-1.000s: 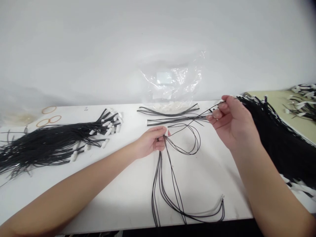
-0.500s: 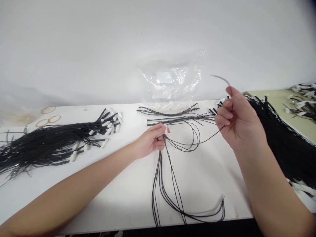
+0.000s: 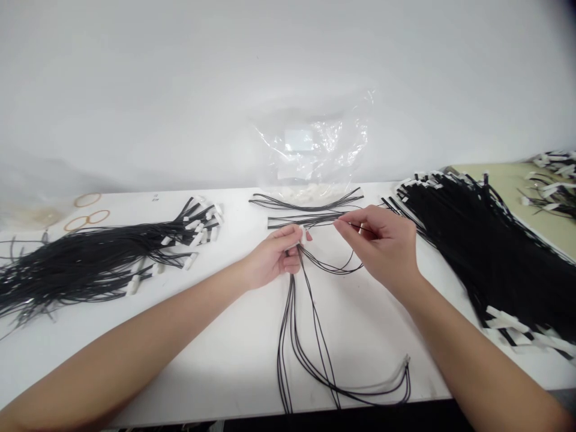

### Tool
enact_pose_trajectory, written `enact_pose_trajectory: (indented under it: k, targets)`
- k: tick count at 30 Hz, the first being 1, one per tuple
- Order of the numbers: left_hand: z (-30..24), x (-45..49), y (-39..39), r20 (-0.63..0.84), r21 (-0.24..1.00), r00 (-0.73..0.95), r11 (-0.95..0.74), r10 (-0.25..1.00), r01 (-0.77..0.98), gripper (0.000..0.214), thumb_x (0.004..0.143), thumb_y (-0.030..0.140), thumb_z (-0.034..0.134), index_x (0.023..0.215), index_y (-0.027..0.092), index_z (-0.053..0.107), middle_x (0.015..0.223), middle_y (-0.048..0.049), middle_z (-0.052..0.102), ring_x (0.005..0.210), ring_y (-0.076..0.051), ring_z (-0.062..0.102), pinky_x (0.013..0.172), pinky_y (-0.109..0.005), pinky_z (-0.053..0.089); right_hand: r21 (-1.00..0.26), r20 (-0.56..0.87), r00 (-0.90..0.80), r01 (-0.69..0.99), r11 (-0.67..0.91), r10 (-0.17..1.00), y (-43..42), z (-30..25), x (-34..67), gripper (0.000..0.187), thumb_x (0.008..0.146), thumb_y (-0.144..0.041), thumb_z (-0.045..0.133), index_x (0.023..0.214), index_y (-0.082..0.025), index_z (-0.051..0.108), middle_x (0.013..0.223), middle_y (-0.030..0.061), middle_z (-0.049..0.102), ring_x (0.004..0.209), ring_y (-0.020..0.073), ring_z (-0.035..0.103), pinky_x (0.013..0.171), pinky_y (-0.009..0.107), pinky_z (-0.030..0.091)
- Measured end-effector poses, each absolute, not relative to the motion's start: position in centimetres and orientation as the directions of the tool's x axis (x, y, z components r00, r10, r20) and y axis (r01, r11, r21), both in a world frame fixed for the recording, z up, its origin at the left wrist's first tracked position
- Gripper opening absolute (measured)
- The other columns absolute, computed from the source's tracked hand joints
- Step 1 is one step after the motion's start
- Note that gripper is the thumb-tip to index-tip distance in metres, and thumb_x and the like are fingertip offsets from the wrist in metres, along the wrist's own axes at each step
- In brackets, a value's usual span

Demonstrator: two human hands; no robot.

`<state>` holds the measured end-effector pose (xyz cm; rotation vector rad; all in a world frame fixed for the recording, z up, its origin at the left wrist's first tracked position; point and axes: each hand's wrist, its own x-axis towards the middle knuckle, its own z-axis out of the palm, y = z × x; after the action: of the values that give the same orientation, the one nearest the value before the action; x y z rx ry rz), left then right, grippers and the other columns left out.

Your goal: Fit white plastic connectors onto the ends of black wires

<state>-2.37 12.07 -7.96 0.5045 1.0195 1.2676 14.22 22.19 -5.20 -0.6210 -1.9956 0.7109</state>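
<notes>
Over the middle of the table, my left hand (image 3: 279, 255) pinches a small white connector (image 3: 303, 235). Several thin black wires (image 3: 294, 336) run out of it; some hang toward the front edge, others loop to the right. My right hand (image 3: 380, 240) is closed, thumb against forefinger, on a thin black wire (image 3: 366, 228), a little to the right of the connector. The wire's tip at the fingertips is too small to make out. Behind both hands lie loose bundles of black wires (image 3: 306, 207) on the white table.
A wire pile with white connectors (image 3: 112, 252) lies left, near orange rubber bands (image 3: 88, 200). A larger black wire pile (image 3: 490, 252) covers the right side. A clear plastic bag (image 3: 315, 150) stands against the wall. More wires rest on a yellowish surface (image 3: 495, 186) at far right.
My right hand has come down and left, from raised at the right to close beside the connector, bringing the wire. My left hand stays in place.
</notes>
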Motion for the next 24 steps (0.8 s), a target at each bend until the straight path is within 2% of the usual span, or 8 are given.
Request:
enact_pose_trajectory:
  k: [10, 16, 24]
  targets:
    - [-7.86, -2.33, 12.06, -0.327, 0.807, -0.032, 0.262, 0.944, -0.529, 0.020, 0.081, 0.035, 0.059, 0.084, 0.015, 0.057, 0.052, 0.0065, 0.026, 0.042, -0.003, 0.028, 0.042, -0.017, 0.023, -0.461, 0.777, -0.401, 0.160, 0.873, 0.484, 22.01, -6.06, 13.75, 0.007, 0.076, -0.019, 0.061, 0.070, -0.018, 0.064, 0.055, -0.0030, 0.052, 0.048, 0.0041, 0.037, 0.043, 0.019, 0.031]
    - [-7.95, -2.34, 12.06, -0.320, 0.804, -0.038, 0.250, 0.947, -0.540, 0.020, 0.079, 0.033, 0.061, 0.086, 0.014, 0.059, 0.052, 0.0069, 0.026, 0.043, -0.003, 0.028, 0.042, -0.017, 0.024, -0.400, 0.823, -0.382, 0.133, 0.907, 0.420, 22.00, -6.06, 13.70, 0.005, 0.075, -0.015, 0.062, 0.070, -0.018, 0.063, 0.053, -0.0034, 0.052, 0.048, 0.0040, 0.037, 0.043, 0.018, 0.030]
    - [-7.88, -2.29, 11.97, -0.319, 0.812, -0.063, 0.238, 0.946, -0.532, 0.021, 0.078, 0.032, 0.063, 0.089, 0.014, 0.063, 0.054, 0.0065, 0.026, 0.044, -0.002, 0.027, 0.043, -0.016, 0.025, -0.371, 0.832, -0.395, 0.126, 0.920, 0.390, 21.86, -6.18, 13.74, 0.005, 0.074, -0.014, 0.062, 0.070, -0.018, 0.062, 0.052, -0.0040, 0.051, 0.049, 0.0037, 0.040, 0.043, 0.018, 0.032]
